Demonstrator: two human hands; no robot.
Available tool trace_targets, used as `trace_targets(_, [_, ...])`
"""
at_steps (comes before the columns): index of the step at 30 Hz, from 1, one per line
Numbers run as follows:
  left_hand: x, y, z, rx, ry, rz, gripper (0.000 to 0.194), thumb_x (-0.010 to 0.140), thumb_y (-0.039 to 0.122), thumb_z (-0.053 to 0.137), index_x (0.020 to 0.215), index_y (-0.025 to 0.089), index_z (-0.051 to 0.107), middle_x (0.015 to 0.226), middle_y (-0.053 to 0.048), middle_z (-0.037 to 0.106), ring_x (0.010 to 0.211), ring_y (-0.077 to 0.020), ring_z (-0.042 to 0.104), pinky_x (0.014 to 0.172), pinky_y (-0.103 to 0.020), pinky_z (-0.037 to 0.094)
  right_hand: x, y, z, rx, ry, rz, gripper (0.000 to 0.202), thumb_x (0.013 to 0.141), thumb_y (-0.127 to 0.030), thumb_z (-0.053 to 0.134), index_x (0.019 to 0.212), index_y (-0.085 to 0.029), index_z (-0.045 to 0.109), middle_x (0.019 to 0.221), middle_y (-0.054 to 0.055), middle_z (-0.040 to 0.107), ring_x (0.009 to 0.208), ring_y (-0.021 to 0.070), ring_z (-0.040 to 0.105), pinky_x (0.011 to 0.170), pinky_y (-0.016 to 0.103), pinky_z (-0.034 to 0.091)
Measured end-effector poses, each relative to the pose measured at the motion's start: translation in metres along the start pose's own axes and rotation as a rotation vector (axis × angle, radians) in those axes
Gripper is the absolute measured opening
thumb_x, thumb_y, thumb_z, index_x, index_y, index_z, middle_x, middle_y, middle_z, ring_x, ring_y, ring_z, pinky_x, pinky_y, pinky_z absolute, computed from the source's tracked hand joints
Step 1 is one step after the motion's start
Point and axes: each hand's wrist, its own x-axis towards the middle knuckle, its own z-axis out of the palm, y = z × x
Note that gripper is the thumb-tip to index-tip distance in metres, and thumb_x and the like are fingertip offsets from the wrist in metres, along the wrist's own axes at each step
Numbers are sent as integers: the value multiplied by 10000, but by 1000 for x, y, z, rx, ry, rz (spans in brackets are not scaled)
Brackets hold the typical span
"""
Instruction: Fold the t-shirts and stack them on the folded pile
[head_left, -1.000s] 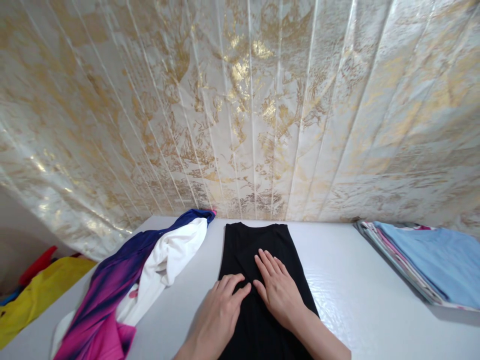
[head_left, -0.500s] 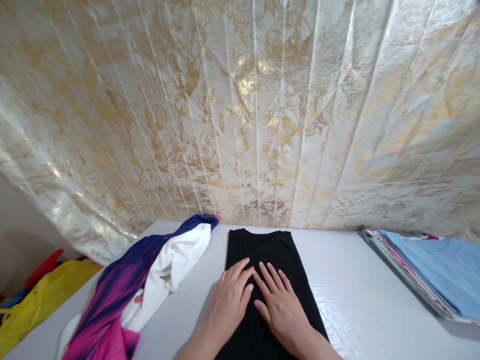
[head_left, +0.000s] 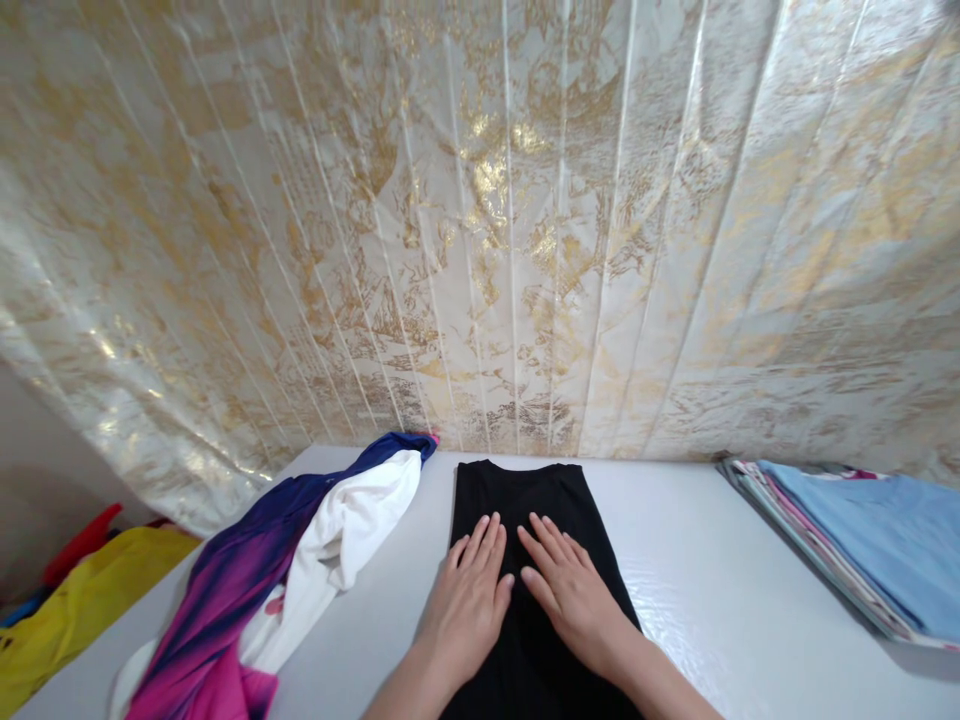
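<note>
A black garment (head_left: 525, 490) lies flat and narrow on the white table, its far edge slightly curved; its near end runs out of the picture. My left hand (head_left: 471, 600) rests palm down on its left part, fingers stretched forward. On the right part lies my right hand (head_left: 570, 590), also flat, its fingers a little spread. Both hands press on the cloth without gripping it, and a strip of black fabric shows between them.
White and purple-blue clothes (head_left: 262, 560) lie loosely heaped on the left. A folded stack with a light blue garment (head_left: 870, 540) on top sits at the right. Yellow cloth (head_left: 90, 610) is beyond the left edge of the table (head_left: 705, 600). A gold-patterned curtain (head_left: 510, 250) hangs behind.
My hands have moved apart on the black garment. The right hand has shifted to the right, and the fingers of the left hand now point straighter ahead.
</note>
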Motion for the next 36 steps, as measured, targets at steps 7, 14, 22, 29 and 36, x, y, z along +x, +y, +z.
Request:
trace_targets(7, [1,0,2,12,-2,-11,521,990,311,352,1477,147,266,1534,-95,247,1408,-259,241,1086,-456,349,35,20,3,-112,61,160,662,931,-578,349,1431,-146,394,1515,142,295,1414,292,232,1121,487,255])
trace_targets(14, [2,0,-1,3,-20,-4,520,987,311,361,1465,121,287,1531,-105,247,1407,-250,243,1093,-452,344,32,24,21,-147,80,170,735,920,-616,325,1450,-107,350,1527,166,261,1421,291,215,1124,464,233])
trace_targets(22, [2,0,-3,-26,-29,-10,529,980,298,362,1476,144,260,1537,-92,236,1412,-246,230,1095,-456,341,53,49,15,-131,80,286,742,918,-635,282,1452,-125,356,1528,155,287,1419,310,214,1110,486,220])
trace_targets(29, [3,1,-6,-32,-59,-45,518,982,318,365,1472,172,285,1547,-51,222,1422,-270,191,1099,-470,329,54,53,20,-158,97,299,738,919,-619,317,1443,-102,369,1520,189,282,1409,323,239,1108,481,225])
trace_targets(36, [3,2,-3,-27,-48,-33,501,973,300,381,1452,161,328,1533,-73,265,1413,-265,224,1097,-461,332,51,24,7,-115,181,-55,560,965,-416,359,1444,-126,362,1535,86,274,1431,211,197,1143,410,245])
